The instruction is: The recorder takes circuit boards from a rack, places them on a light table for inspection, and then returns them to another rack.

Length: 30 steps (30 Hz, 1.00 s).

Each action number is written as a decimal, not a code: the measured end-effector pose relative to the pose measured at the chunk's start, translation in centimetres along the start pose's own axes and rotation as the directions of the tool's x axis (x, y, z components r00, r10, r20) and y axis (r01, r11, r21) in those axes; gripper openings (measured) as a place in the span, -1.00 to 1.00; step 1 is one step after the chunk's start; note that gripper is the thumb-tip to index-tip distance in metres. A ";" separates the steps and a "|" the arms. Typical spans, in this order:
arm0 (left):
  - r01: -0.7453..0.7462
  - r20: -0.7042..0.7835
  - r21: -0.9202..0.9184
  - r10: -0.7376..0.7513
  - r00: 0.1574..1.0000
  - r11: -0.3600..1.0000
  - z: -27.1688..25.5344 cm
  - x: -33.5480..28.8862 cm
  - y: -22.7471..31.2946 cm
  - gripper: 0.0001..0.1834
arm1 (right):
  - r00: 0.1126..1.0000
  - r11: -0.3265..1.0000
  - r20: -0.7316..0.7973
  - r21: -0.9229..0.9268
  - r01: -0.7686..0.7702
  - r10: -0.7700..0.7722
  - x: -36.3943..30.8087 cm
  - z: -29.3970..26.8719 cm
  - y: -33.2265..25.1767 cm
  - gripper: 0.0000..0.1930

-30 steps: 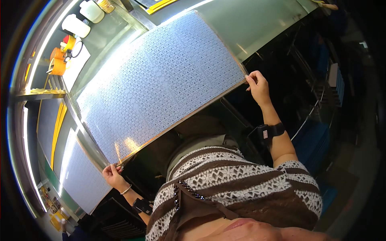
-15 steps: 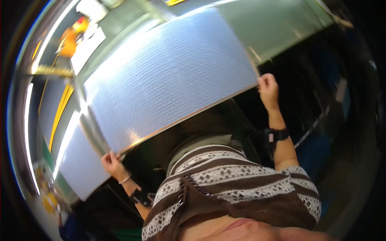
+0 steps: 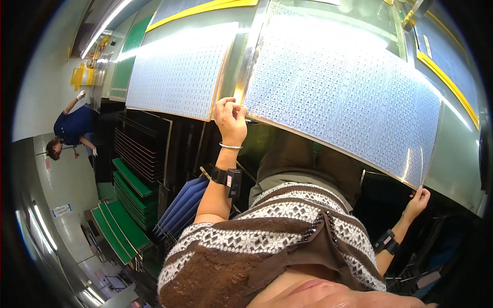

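Perforated sheet (image 3: pixel 339 97): left hand (image 3: pixel 231 120) grip pinching near corner, right hand (image 3: pixel 418 201) grip clamping opposite corner.

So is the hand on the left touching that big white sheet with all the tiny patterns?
Touching. The head view shows the left hand with its fingers pinching the corner of the big white patterned sheet.

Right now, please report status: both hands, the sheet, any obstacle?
Left hand pinching near corner of perforated sheet. Right hand gripping other near corner. Second sheet lies beside it, apart.
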<state>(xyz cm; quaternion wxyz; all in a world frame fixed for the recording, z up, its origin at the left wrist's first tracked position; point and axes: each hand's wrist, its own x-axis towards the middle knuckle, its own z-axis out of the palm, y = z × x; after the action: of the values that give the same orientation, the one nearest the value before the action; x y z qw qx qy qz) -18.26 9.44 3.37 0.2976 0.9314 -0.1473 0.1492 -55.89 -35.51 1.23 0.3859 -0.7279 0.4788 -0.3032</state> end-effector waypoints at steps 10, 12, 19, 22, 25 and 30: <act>0.093 0.092 -0.094 -0.084 0.992 0.991 -0.5 -1.0 -1.4 -0.85 | 1.000 1.000 -0.002 0.005 0.005 -0.005 0.2 -0.1 0.3 -0.85; 0.058 0.114 -0.097 -0.047 0.992 0.994 -0.9 -1.0 -1.7 -0.85 | 1.000 1.000 -0.004 -0.008 0.002 -0.002 0.2 -0.1 0.4 -0.86; 0.017 0.225 -0.150 0.017 0.974 0.989 -2.0 -1.1 -2.1 -0.82 | 1.000 0.999 -0.018 -0.034 0.023 -0.023 0.1 0.2 -0.3 -0.85; -0.084 0.016 0.026 0.083 0.996 0.996 -0.8 -0.4 0.1 -0.63 | 0.995 0.971 -0.024 -0.221 0.090 -0.098 0.7 -1.9 1.0 -0.88; -0.212 0.157 0.157 0.187 0.970 0.965 -2.2 -1.1 0.2 -0.29 | 0.847 0.541 0.219 -0.686 0.486 -0.484 1.0 1.9 -8.8 -0.63; -0.367 0.425 0.148 0.276 0.862 0.918 -3.0 -1.6 0.3 -0.55 | 0.667 0.281 0.547 -0.627 0.727 -0.506 11.9 6.7 -8.5 -0.59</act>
<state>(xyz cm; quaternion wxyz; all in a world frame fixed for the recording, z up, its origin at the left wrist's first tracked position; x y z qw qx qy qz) -20.39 11.28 5.28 0.1255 0.9315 -0.3408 0.0213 -42.28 -42.65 5.90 -0.0868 -0.9750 0.1867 -0.0838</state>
